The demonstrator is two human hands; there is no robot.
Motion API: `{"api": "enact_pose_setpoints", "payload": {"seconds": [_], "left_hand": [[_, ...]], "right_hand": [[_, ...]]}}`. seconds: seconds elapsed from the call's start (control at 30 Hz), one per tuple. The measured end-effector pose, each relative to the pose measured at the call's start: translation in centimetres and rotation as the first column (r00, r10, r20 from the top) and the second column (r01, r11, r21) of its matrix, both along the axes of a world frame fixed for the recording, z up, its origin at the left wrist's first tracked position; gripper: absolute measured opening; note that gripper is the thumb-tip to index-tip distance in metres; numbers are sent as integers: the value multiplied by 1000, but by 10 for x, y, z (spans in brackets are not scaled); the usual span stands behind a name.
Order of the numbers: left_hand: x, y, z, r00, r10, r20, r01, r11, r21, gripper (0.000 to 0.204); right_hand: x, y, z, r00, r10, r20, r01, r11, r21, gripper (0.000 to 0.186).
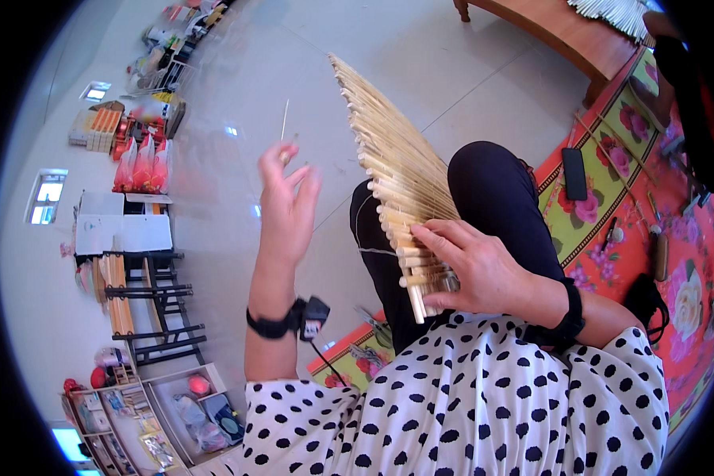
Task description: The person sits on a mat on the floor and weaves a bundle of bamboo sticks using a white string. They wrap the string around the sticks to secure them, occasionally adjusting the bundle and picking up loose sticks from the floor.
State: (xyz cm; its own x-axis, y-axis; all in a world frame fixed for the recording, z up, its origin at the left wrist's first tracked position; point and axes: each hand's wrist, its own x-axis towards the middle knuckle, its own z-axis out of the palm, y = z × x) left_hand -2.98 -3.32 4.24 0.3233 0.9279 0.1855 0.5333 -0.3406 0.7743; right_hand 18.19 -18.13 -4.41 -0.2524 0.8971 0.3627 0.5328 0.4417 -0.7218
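Across my lap lies a long mat of pale, thin reed-like sticks (401,159), set side by side, with their cut ends in a row along the left edge. My right hand (480,266) grips its near end, fingers on top and thumb low by the last sticks. My left hand (287,202) is raised to the left of the mat, apart from it. Between its fingertips it pinches a thin, pale, needle-like piece (285,119) that points up. A loose thread (373,251) curves out from the mat's left edge near my knee.
A flowered red and green cloth (595,214) lies at the right, bearing a black phone (574,174) and small tools. A wooden bench (543,36) stands at the far right. Along the left wall are folded metal-framed furniture (155,293), boxes and an open drawer-like tray (194,412).
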Motion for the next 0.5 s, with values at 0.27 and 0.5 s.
{"api": "enact_pose_setpoints", "payload": {"seconds": [0.27,0.5], "left_hand": [[78,31,-33,898,147,414,140,797,-587,104],[64,35,-46,837,214,504,103,842,-529,79]], "right_hand": [[-10,-18,6,982,-164,95,173,980,-96,62],[-21,-12,-1,965,-60,256,181,858,-482,53]]}}
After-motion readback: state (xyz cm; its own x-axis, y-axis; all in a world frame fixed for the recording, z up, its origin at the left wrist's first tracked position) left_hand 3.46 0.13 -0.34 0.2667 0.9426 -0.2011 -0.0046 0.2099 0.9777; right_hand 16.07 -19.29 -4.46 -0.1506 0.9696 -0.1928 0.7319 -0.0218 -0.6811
